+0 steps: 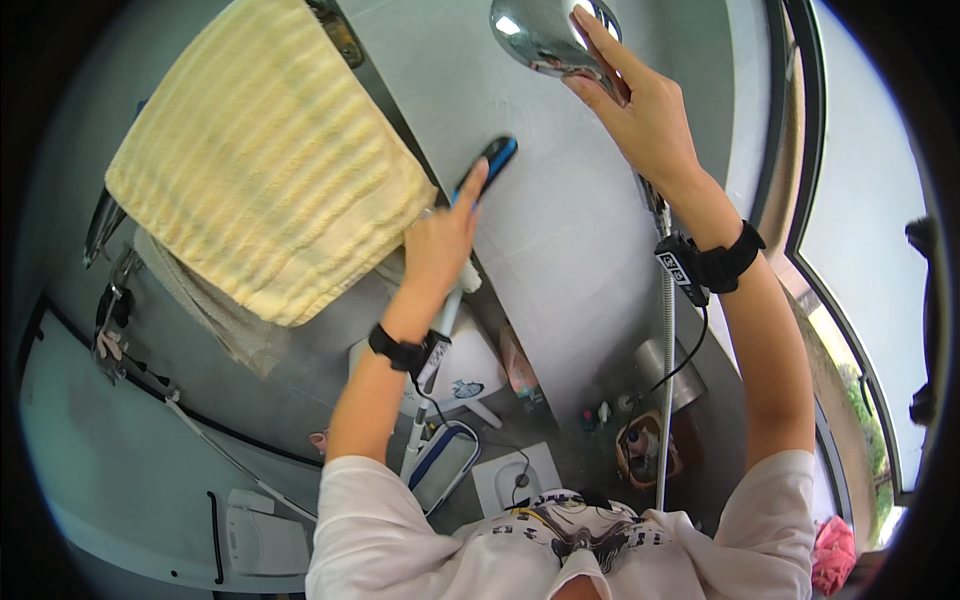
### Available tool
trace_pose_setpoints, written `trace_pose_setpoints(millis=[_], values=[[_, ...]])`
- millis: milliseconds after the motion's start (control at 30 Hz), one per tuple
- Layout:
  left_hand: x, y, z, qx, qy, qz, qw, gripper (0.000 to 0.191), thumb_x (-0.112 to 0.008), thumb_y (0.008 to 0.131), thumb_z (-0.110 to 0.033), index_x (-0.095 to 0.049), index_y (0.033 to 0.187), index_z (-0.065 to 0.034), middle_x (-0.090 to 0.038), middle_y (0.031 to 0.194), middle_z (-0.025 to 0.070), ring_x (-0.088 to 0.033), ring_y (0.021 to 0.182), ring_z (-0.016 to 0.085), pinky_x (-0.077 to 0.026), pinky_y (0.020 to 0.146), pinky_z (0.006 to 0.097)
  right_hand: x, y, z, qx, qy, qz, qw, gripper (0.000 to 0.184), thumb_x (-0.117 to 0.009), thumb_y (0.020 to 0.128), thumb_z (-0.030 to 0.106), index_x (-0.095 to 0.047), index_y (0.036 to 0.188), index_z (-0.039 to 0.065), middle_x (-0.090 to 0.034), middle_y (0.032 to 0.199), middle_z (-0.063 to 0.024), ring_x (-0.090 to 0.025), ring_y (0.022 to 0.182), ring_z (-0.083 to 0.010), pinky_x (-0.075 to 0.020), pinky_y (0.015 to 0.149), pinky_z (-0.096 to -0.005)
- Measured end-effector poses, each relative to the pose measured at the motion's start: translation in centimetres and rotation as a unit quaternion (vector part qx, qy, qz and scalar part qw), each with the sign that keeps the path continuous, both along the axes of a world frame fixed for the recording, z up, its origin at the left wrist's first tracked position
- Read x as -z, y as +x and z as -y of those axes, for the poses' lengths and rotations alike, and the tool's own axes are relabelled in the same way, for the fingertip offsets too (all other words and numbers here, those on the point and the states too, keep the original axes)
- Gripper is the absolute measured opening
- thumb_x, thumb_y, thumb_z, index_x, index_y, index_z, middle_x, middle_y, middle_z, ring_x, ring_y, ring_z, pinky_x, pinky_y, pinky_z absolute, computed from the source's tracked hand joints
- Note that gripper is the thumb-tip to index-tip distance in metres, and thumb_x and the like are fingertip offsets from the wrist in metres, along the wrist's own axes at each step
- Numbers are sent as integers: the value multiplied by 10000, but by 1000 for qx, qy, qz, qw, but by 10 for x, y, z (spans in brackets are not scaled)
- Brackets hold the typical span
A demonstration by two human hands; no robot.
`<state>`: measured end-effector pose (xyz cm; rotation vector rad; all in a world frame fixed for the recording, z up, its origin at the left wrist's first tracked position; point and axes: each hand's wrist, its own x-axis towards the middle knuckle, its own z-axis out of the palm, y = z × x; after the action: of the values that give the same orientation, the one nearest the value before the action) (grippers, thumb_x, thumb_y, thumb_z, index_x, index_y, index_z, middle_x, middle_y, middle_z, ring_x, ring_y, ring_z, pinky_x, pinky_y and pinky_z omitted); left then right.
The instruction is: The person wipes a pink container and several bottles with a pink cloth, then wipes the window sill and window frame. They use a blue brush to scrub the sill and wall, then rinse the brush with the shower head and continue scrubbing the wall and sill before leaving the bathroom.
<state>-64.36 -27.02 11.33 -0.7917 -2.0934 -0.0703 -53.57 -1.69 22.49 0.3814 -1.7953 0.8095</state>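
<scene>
My right hand (646,112) grips a chrome shower head (551,34) at the top, thumb below and fingers along its side. A metal shower hose (667,345) runs down under my right forearm. My left hand (441,244) is beside the corner of a striped yellow towel (270,165). Its index finger lies straight over the black and blue handle end (499,157) of a pole. The other fingers are curled, and what they may hold is hidden. Below, the pale pole leads towards a flat mop head (444,461).
A grey towel (217,307) hangs below the yellow one. On the floor are a squat toilet (491,476), a metal bin (667,367) and a basket (630,465) of bottles. A white cistern (472,360) is near the wall. An open window (855,225) stands right.
</scene>
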Motion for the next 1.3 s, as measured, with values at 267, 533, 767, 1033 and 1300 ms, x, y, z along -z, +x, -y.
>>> trace_pose_setpoints(millis=[267, 533, 767, 1033, 1300], values=[[4, 0, -30, 25, 37, -50, 998, 657, -621, 899, -236, -326, 1483, -292, -542, 485, 95, -565, 410, 272, -443, 391, 396, 77, 12, -43, 57, -12, -31, 998, 620, -701, 859, 126, -457, 1423, 207, -617, 919, -109, -551, 708, -190, -476, 704, -314], [142, 4, -69, -32, -90, 34, 995, 688, -585, 905, -226, -264, 1491, -389, -553, 483, 98, -585, 412, 296, -473, 401, 438, 176, 32, -70, 117, -43, 34, 992, 676, -718, 833, 111, -438, 1441, 204, -632, 827, -129, -598, 695, -236, -495, 688, -341], [210, 5, -85, 4, -185, 113, 976, 717, -581, 892, -202, -248, 1498, -392, -573, 524, 76, -594, 432, 274, -477, 409, 405, 213, 76, -94, 171, -5, 133, 976, 711, -721, 816, 74, -424, 1450, 192, -626, 837, -135, -586, 690, -261, -493, 685, -346], [194, -3, -149, 14, -69, 101, 992, 707, -584, 900, -150, -265, 1503, -337, -590, 541, 91, -615, 479, 288, -472, 432, 420, 237, 82, -101, 170, -32, 131, 976, 708, -734, 791, 60, -455, 1426, 199, -576, 794, -122, -546, 668, -264, -472, 653, -349], [360, 39, -119, 97, 28, 470, 877, 667, -543, 940, -252, -208, 1517, -260, -622, 645, 228, -597, 573, 441, -454, 534, 529, 323, 141, -104, 244, -56, 188, 950, 682, -699, 793, 4, -460, 1416, 148, -581, 861, -139, -574, 685, -301, -475, 637, -371]])
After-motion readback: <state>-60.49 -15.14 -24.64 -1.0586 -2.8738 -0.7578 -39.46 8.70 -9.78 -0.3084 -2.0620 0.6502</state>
